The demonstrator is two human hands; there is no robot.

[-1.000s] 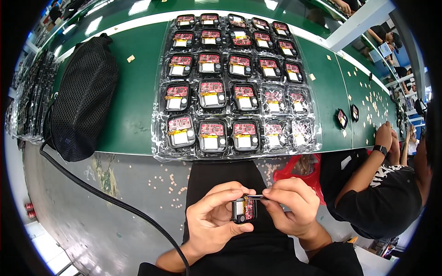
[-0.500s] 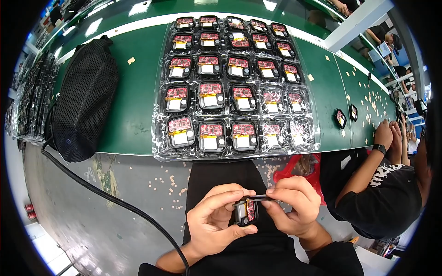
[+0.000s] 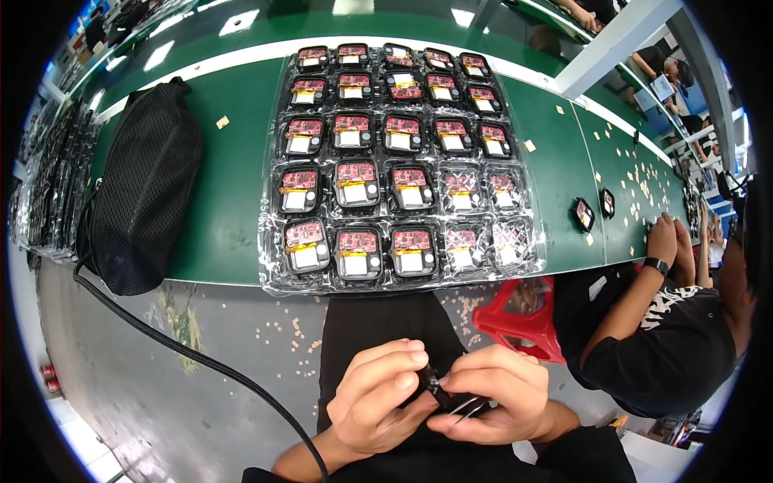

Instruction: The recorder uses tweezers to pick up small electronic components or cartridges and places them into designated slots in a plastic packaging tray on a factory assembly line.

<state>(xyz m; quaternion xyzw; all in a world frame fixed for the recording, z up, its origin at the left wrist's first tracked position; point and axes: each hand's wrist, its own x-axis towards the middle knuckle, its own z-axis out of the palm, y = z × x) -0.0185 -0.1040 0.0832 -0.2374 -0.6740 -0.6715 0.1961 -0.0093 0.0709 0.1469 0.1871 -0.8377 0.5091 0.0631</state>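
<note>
Above my lap, my left hand (image 3: 377,401) is closed around a small black device casing (image 3: 433,385), seen nearly edge-on and mostly hidden by fingers. My right hand (image 3: 501,394) pinches the casing's near side with thumb and fingers. Thin metal tweezers (image 3: 470,410) are also tucked in that hand, their prongs pointing out below the fingers. Ahead on the green bench lies a clear plastic tray (image 3: 270,278) with rows of similar black casings (image 3: 358,253), each showing a red circuit board and a white block. Towards its near right corner, boards show behind glossy clear plastic.
A black mesh bag (image 3: 145,185) lies left of the tray, beside stacked clear trays (image 3: 60,177). A black cable (image 3: 193,362) runs past my left arm. At right are two loose casings (image 3: 584,215), a red stool (image 3: 519,322) and a co-worker in black (image 3: 660,346).
Both hands have turned the casing so its board no longer shows. The tweezers have swung from above the casing to below my right fingers. The view has tilted slightly.
</note>
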